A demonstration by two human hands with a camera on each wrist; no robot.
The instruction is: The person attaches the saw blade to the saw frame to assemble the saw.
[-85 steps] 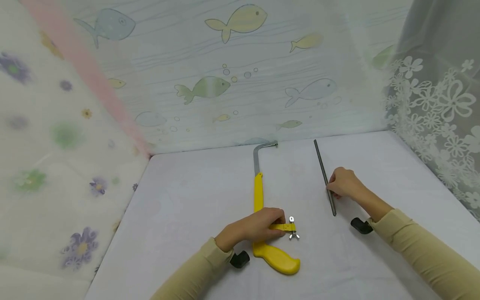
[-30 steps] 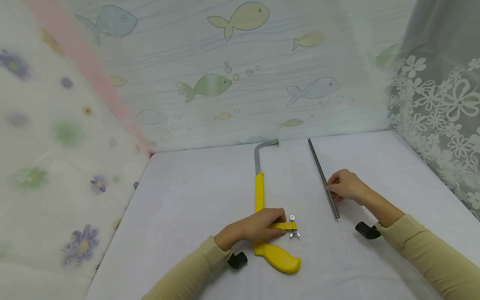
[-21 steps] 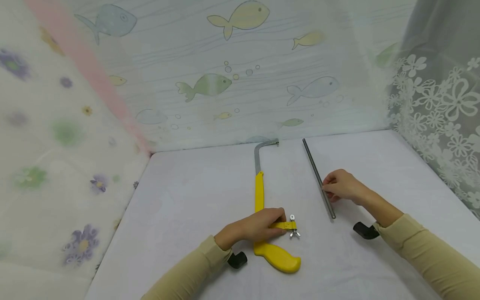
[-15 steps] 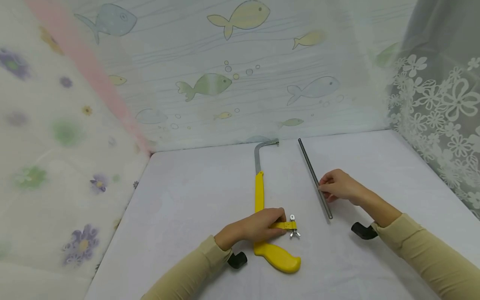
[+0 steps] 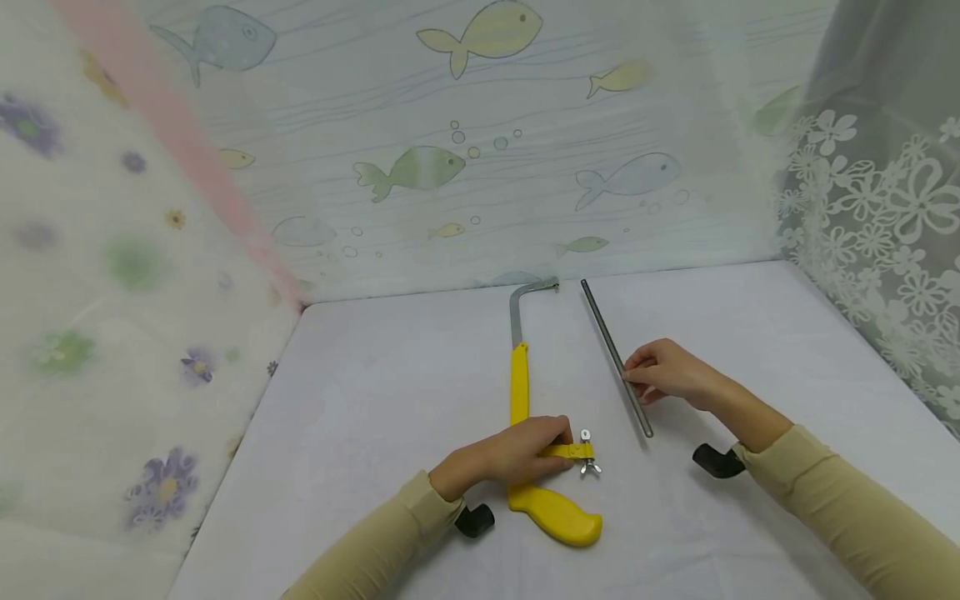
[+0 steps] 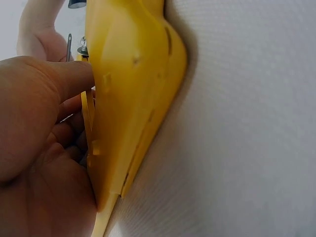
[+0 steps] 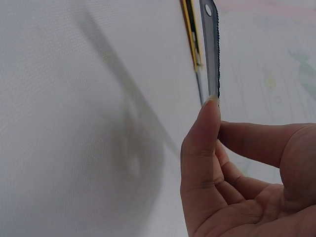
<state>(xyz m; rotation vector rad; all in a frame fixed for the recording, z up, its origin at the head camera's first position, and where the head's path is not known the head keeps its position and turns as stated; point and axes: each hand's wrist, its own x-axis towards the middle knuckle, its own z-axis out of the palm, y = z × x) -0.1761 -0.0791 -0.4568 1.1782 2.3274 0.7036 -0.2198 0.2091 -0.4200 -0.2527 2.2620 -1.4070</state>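
Note:
A yellow hacksaw frame (image 5: 519, 385) with a grey bent far end lies on the white table, its handle (image 5: 558, 517) towards me. My left hand (image 5: 517, 448) grips the frame near the handle; in the left wrist view the thumb presses on the yellow body (image 6: 131, 94). Beside the fingers stick out the blade clamp and its wing nut (image 5: 590, 468). To the right, my right hand (image 5: 671, 371) pinches a long grey hacksaw blade (image 5: 604, 333) between thumb and fingertips. The right wrist view shows the blade's toothed edge and end hole (image 7: 211, 49).
A white cloth covers the table (image 5: 390, 383). Fish-patterned fabric (image 5: 420, 171) hangs along the back edge, flowered fabric (image 5: 135, 333) at the left, and a lace curtain (image 5: 877, 200) at the right. Black camera mounts (image 5: 717, 461) hang below both wrists.
My right hand has carried the blade leftwards, closer to the hacksaw frame, its far end tilting further left. The left hand and the frame have stayed in place.

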